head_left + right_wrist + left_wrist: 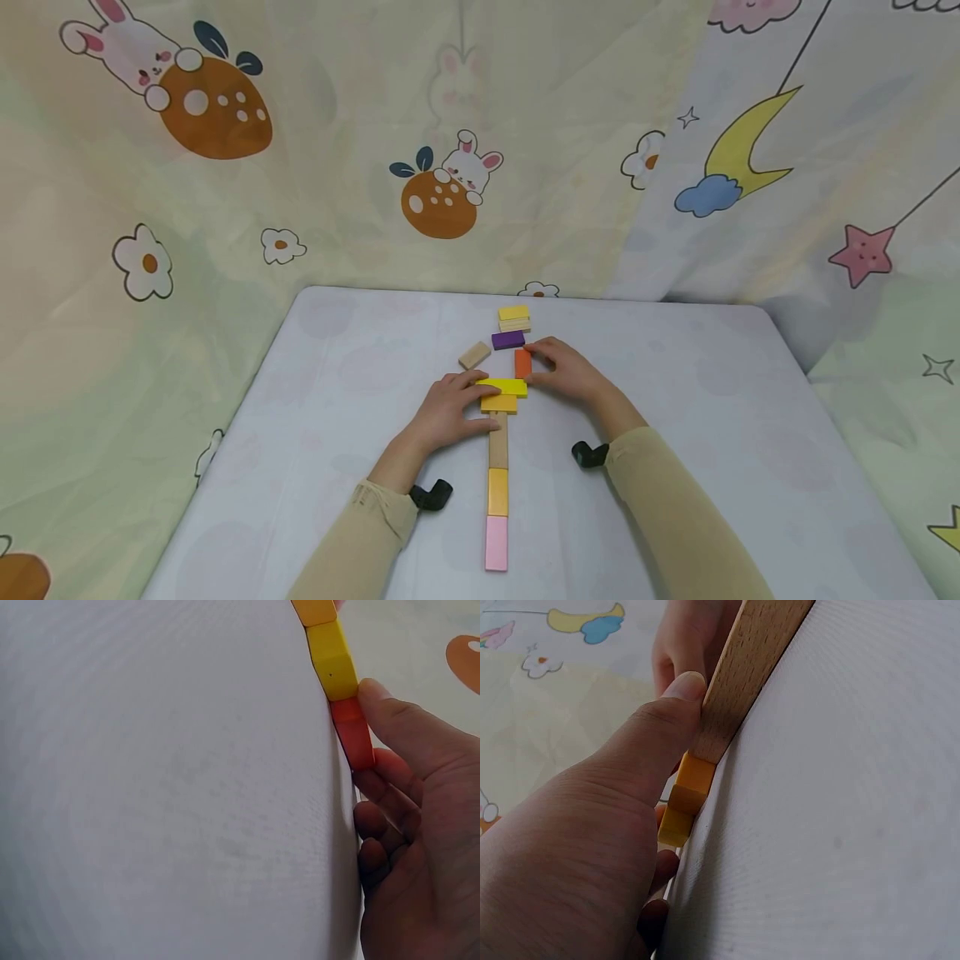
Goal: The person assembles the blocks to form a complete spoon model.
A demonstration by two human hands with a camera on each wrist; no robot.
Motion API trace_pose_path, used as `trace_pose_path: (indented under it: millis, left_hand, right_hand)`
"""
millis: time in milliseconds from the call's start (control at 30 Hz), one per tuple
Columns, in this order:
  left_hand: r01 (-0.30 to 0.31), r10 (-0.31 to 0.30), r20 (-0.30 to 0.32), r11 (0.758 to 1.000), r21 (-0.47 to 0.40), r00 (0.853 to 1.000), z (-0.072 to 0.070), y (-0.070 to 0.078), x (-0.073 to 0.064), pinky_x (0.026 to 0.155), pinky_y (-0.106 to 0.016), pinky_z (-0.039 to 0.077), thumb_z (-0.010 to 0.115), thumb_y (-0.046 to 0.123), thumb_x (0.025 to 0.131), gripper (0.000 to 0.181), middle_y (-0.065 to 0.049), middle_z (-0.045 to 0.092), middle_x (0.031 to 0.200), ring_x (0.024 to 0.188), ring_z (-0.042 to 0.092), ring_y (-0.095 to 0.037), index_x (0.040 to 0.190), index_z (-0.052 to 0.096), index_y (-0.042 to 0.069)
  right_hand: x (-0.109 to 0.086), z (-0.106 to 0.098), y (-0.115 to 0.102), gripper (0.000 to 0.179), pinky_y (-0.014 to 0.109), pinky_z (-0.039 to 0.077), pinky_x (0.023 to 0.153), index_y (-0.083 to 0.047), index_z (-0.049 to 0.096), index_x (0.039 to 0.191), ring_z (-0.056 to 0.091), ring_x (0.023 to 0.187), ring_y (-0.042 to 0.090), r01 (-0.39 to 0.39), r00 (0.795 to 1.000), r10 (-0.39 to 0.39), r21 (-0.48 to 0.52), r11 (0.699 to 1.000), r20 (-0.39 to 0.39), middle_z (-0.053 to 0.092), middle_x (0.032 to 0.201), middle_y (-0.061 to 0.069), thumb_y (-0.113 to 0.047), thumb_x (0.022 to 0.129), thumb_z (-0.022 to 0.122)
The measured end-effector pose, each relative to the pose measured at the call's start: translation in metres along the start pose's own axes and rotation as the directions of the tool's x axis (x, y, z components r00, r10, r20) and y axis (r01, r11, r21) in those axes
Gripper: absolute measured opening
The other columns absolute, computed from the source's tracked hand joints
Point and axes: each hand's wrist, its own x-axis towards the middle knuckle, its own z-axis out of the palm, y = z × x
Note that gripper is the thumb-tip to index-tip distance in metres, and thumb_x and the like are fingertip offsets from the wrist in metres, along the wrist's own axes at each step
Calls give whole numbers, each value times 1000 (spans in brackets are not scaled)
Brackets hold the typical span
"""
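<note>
Flat-lying blocks form a column on the table. My right hand (567,373) pinches a red-orange block (522,364) end to end, thumb at its near end and index finger at its far end. That block meets the right part of a crosswise bright yellow block (510,387). Fingers of my left hand (447,412) lie over the yellow block's left part, while the thumb rests against a long plain wooden block (498,442). Between those two sits an orange-yellow block (498,404). In the right wrist view, the red-orange block (354,739) touches the yellow one (332,664).
Nearer down the column lie an orange block (498,492) and a pink block (497,543). Beyond my hands are a purple block (508,340), a loose wooden block (475,356) and a yellow block (513,313) with pale wood beside it. A patterned cloth (337,167) hangs behind the white table (360,350).
</note>
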Motion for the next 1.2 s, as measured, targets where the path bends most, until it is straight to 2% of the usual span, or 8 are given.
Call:
trace_pose_path:
  millis: [200, 433, 967, 1200]
  left_hand:
    - [-3, 3, 1, 1000, -5, 1000, 1, 0, 0, 112, -48, 35, 61, 71, 83, 63, 9, 41, 153, 133, 41, -22, 138, 54, 41]
    - [-16, 15, -5, 1000, -14, 1000, 0, -1, 1, 112, -47, 35, 60, 71, 83, 63, 9, 41, 153, 133, 41, -21, 138, 54, 41]
    - [-21, 21, -17, 1000, -9, 1000, -1, -1, 0, 111, -47, 36, 63, 68, 84, 62, 7, 43, 152, 132, 42, -23, 138, 55, 39]
    - [-11, 11, -11, 1000, -12, 1000, -2, 0, -1, 112, -48, 36, 63, 68, 83, 62, 7, 42, 152, 132, 42, -23, 138, 55, 40]
  right_hand:
    - [-2, 0, 1, 62, 50, 40, 112, -27, 50, 145, 50, 123, 24, -9, 1000, 9, 9, 1000, -4, 52, 141, 2, -44, 89, 70]
    - [-4, 0, 2, 57, 50, 39, 113, -25, 51, 145, 49, 127, 25, 22, 1000, -22, 4, 1000, -19, 52, 141, 2, -39, 92, 67]
    - [-4, 3, 3, 58, 53, 37, 114, -29, 49, 146, 46, 133, 27, 0, 1000, 0, 8, 1000, -29, 51, 144, 1, -43, 92, 66]
    - [-7, 6, 2, 56, 51, 40, 111, -28, 48, 146, 50, 126, 26, 3, 998, -1, 35, 999, -62, 49, 145, 1, -41, 94, 63]
